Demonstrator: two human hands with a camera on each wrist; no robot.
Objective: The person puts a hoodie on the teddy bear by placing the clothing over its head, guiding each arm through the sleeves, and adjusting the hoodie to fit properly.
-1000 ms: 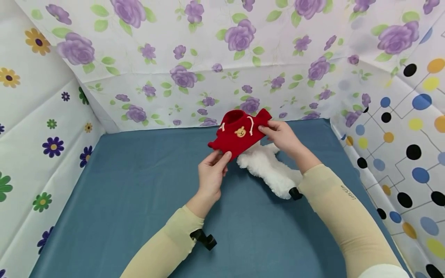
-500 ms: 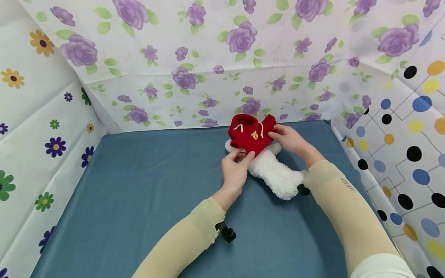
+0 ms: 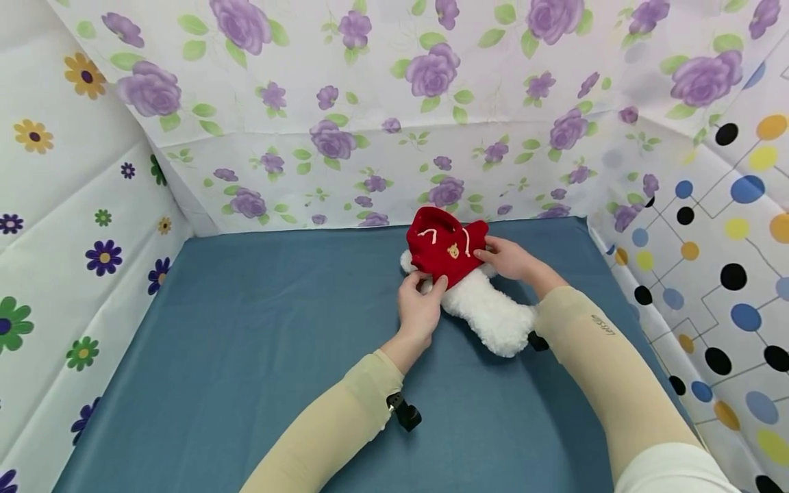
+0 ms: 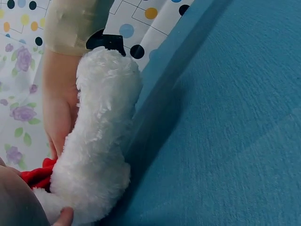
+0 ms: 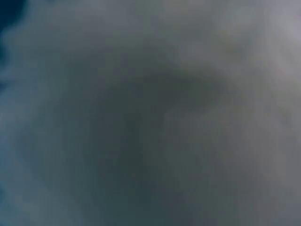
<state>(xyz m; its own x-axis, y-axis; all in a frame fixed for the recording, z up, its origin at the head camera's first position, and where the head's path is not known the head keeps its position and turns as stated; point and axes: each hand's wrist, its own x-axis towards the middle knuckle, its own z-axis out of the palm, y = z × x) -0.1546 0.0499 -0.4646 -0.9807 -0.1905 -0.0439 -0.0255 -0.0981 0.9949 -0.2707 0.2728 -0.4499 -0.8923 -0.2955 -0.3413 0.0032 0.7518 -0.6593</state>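
Clearly, left hand (image 3: pixel 418 312) and right hand (image 3: pixel 510 259) pinch the red hoodie (image 3: pixel 439 253); the sleeve lettering (image 3: pixel 603 324) is blurred

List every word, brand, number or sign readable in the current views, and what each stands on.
Right sleeve: one short line of dark lettering, too small and blurred to quote reliably.
Red top: a bear-face patch, no lettering visible.
Nothing else shows text; the right wrist view is too blurred.

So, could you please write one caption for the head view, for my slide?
Left hand and right hand hold a red hoodie over a white plush on blue cloth.
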